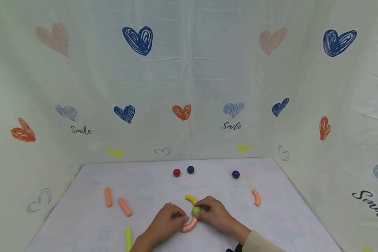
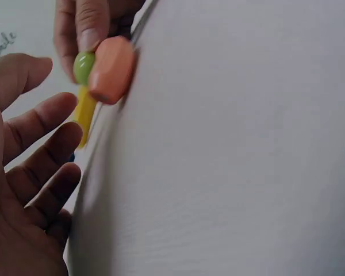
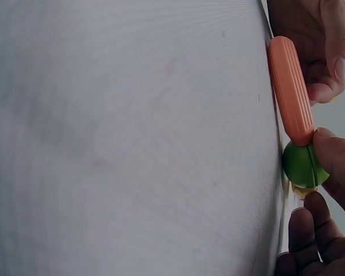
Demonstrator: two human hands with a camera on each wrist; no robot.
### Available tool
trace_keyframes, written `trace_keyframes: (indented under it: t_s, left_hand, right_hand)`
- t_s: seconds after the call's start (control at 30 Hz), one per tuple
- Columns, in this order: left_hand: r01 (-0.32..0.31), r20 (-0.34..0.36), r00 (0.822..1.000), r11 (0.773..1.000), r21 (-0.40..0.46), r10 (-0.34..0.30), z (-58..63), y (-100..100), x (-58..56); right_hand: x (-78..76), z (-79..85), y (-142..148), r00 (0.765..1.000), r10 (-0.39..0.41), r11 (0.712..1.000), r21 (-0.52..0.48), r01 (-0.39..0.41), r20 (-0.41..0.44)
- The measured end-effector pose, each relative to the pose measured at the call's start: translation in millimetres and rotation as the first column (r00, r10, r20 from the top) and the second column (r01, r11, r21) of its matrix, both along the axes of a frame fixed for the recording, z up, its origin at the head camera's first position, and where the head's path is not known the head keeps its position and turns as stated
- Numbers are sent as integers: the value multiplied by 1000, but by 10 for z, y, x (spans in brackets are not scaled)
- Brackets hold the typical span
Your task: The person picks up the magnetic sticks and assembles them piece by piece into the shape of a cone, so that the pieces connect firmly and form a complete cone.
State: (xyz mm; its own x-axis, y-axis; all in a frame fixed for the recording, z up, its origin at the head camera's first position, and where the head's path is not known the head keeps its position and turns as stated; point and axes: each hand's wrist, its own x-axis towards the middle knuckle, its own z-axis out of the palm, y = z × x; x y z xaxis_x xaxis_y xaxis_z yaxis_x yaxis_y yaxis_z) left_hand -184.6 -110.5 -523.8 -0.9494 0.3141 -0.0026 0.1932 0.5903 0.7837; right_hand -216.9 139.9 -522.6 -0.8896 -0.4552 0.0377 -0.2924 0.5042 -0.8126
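Observation:
My right hand [image 1: 216, 214] pinches a glossy green ball [image 1: 196, 211] between thumb and fingers, low over the table. On the ball's near side is a curved orange rod [image 1: 189, 225] with a ribbed surface; its end meets the ball in the right wrist view. A curved yellow rod [image 1: 190, 198] extends from the ball's far side. Beside the orange rod's left end, my left hand [image 1: 167, 223] hovers with its thumb and fingers apart. Nothing sits between those fingers in the left wrist view.
Two straight orange rods [image 1: 124, 207] and a yellow-green rod [image 1: 129, 238] lie on the left of the white table [image 1: 81, 217]. A red ball [image 1: 176, 172] and two dark blue balls [image 1: 235, 174] rest toward the back. Another curved orange rod [image 1: 256, 197] lies right.

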Motion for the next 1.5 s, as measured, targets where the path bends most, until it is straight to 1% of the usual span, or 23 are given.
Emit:
trace_keyframes:
  t_s: [0.1,0.23,0.33,0.47,0.53,0.6,0.67,0.77,0.87,0.97,1.03,1.2,1.37,1.5]
  left_hand:
    - [-79,22,997,997,1,79,48,-25,-91]
    - [-189,21,982,982,28,189,89,-43,-260]
    - [-271,22,963,960,76,270,89,-41,-407]
    - [-371,14,928,919,133,373,72,-41,-607]
    - [-406,3,912,901,153,410,54,-43,-721]
    - [-430,2,900,885,180,436,37,-44,-841]
    - [-441,0,893,874,201,450,19,-48,-964]
    - [-445,1,891,871,207,455,8,-61,-1131]
    - [-439,-5,895,882,172,447,1,-66,-1270]
    - [-432,-13,899,893,126,437,-11,-70,-1356]
    - [-431,-20,900,897,100,435,-21,-67,-1380]
    - [-409,-44,910,910,67,412,-55,-58,-1416]
    - [-409,-91,908,913,15,408,-90,-59,-1444]
    - [-403,-110,910,915,-11,400,-105,-38,-1439]
  right_hand:
    - [1,16,10,1000,-11,1000,8,11,21]
    - [1,8,24,999,-28,999,21,28,35]
    - [-1,-7,31,999,-35,999,22,34,32]
    - [-8,-17,34,999,-39,999,14,39,37]
    - [-11,-14,35,999,-40,999,10,40,36]
    - [-13,-9,37,999,-38,999,6,37,34]
    - [-15,-4,35,999,-34,999,5,34,31]
    - [-25,-13,26,999,-28,1000,1,28,35]
    - [-38,-28,14,999,-24,1000,-7,24,34]
    - [-48,-49,-1,999,-19,1000,-24,19,34]
    - [-44,-58,-10,999,-15,999,-31,16,37]
    - [-21,-58,-19,998,-19,999,-41,21,62]
    - [1,-49,-32,997,-20,998,-51,24,81]
    - [12,-47,-23,996,-28,999,-44,32,86]
